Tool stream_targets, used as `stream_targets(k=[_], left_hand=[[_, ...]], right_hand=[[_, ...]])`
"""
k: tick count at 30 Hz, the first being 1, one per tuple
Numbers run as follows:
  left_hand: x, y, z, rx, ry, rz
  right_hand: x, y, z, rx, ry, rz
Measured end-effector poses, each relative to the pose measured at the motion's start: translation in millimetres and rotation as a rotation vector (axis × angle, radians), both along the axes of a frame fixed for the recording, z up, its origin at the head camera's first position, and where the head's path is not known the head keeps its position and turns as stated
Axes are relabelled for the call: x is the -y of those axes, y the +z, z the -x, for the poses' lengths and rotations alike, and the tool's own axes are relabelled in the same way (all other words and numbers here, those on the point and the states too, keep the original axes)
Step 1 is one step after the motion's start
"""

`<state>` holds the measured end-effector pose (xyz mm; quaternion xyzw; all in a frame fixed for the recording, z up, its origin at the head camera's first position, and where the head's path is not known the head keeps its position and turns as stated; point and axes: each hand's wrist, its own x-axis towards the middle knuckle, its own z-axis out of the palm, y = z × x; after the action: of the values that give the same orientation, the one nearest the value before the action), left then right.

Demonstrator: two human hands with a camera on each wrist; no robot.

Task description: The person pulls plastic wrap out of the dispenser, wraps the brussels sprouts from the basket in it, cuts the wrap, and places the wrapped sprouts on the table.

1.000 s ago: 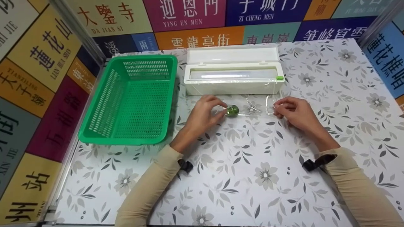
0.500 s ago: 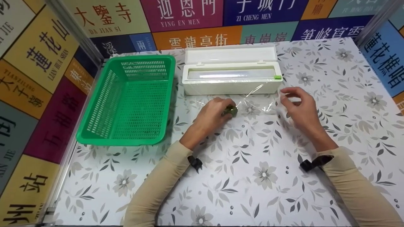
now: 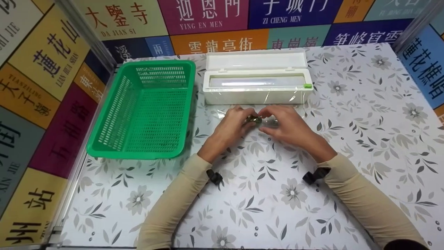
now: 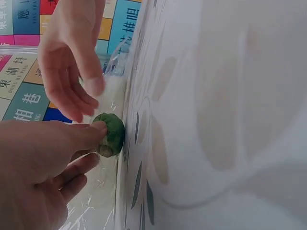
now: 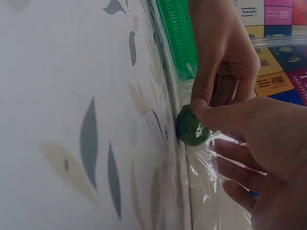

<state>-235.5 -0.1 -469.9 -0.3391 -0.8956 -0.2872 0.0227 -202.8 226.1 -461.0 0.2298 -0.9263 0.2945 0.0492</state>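
A small round green vegetable, which looks like a Brussels sprout point(image 4: 113, 135), lies on the tabletop with clear cling film point(image 5: 204, 172) around it. My left hand point(image 3: 229, 127) pinches it between thumb and fingers from the left. From the right, my right hand point(image 3: 290, 126) comes close, thumb and forefinger apart and its other fingers loosely bent. In the right wrist view its thumb tip overlaps the left thumb, and contact is unclear. The film runs back to a white cling film dispenser point(image 3: 256, 97) just beyond both hands.
The dispenser's lid point(image 3: 256, 61) is raised at the back, and a green slider point(image 3: 307, 85) sits at its right end. To the left stands a green plastic basket point(image 3: 189, 114). Printed panels point(image 3: 215, 41) wall the floral-patterned table point(image 3: 263, 208) at the back and sides.
My left hand has shifted right and closed over the sprout. My right hand has let go of the film's right side and moved left to the sprout. Basket and dispenser stay put.
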Motion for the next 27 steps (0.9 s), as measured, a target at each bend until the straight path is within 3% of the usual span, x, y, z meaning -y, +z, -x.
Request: stream_targets(k=[6,13,18,22,27], left_hand=[[-1,0.0,5.6,-0.035,0.017,0.011],[0,0.3,12.7,-0.091,0.024,0.077],[-1,1.3,16.0,-0.054,0.042,0.102],[1,1.8,18.1,-0.02,0.041,0.054],[-3,2.3,21.7,-0.088,0.033,0.077]], right_hand=[[6,-6.6,8.6,0.013,-0.074,-0.025],[6,-8.7,19.3,0.06,-0.086,0.033],[7,-7.2,24.3,0.118,-0.103,0.017],[7,-8.9,27.5,0.102,-0.113,-0.021],[7,-11.3,34.1,0.077,-0.133,-0.034]])
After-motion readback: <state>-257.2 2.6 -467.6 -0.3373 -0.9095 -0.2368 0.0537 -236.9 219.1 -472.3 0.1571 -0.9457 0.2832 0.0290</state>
